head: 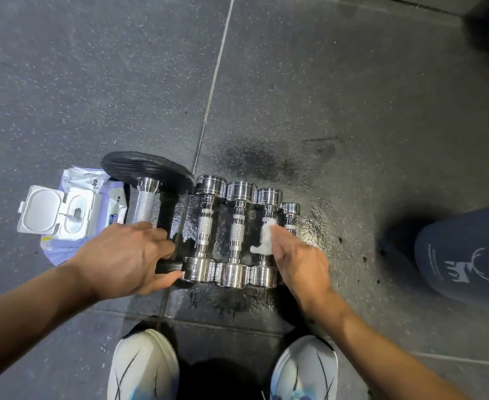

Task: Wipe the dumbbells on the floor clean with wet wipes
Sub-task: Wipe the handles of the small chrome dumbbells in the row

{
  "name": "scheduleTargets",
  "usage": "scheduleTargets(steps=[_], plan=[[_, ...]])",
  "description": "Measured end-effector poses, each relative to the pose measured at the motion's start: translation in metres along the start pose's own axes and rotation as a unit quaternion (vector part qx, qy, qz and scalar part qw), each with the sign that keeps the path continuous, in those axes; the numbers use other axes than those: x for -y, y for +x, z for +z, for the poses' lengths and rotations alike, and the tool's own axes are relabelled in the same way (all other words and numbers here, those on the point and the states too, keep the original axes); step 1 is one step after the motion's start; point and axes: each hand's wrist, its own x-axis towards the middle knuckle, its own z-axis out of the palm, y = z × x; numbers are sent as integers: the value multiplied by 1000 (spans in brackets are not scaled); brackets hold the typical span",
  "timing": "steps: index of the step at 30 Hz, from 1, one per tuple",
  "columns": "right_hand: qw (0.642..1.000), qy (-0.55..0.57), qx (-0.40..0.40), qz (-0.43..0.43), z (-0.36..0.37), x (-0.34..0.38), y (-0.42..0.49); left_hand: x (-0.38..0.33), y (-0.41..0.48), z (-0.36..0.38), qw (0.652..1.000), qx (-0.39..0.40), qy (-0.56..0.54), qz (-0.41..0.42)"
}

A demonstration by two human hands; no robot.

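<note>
Right grip (292,255) pinches a wet wipe (263,238) against the handle of the third chrome dumbbell (269,196) from the left; left grip (128,255) curls round the near end of the black-plated dumbbell (144,206). Judging by the wet floor (312,226), wiping is likely midway; which dumbbells are clean I cannot tell

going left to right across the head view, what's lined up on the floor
wet wipes pack → black-plate dumbbell → largest chrome dumbbell → second chrome dumbbell → third chrome dumbbell, with the wipe on its handle → smallest chrome dumbbell → navy-clad knee
</note>
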Motion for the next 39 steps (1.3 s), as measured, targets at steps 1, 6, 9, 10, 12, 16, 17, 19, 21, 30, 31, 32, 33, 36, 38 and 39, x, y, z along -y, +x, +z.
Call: scheduleTargets(steps=[1, 6, 9, 10, 12, 16, 17, 19, 21, 30, 31, 32, 33, 36, 38, 39], plan=[[1000, 3, -12, 14, -3, 5, 10, 0, 0, 0, 1000, -1, -2, -1], [992, 90, -8, 84, 8, 9, 13, 0, -1, 1, 1000, 1, -10, -7], [986, 127, 9, 108, 5, 16, -16, 0, -1, 1, 1000, -1, -7, -4], [986, 122, 12, 109, 6, 16, -19, 0, 0, 2, 1000, -4, -6, -2], [989, 109, 0, 103, 6, 13, -10, 0, 0, 2, 1000, -3, -3, -1], [991, 86, -5, 100, 3, 13, 29, 0, -1, 1, 1000, 0, -5, -4], [991, 90, -3, 102, 1, 14, 29, 0, -1, 1, 1000, 1, -6, -4], [989, 113, -6, 98, 2, 13, 18, 1, -2, 2, 1000, 0, -1, -2], [988, 111, 7, 103, 6, 9, -3, 1, -1, 1, 1000, -4, 2, 2], [959, 189, 30, 210, 4, 17, 40, 0, -1, 2, 1000, -5, -7, -1], [948, 212, 37, 235, 2, 17, 45, 0, -1, 2, 1000, -4, -7, -2], [941, 220, 51, 253, 4, 16, 47, 0, -1, 2, 1000, -3, -7, -1], [937, 220, 72, 262, 3, 18, 45, 0, -1, 2, 1000, -2, -7, -1], [927, 195, 147, 283, 3, 17, 27, 0, -1, 1, 1000, 0, -7, 4], [924, 188, 182, 279, -3, 18, 17, 1, -1, 0, 1000, -1, -7, 5], [925, 179, 197, 271, -5, 19, 15, 1, -1, -1, 1000, -1, -9, 4]])
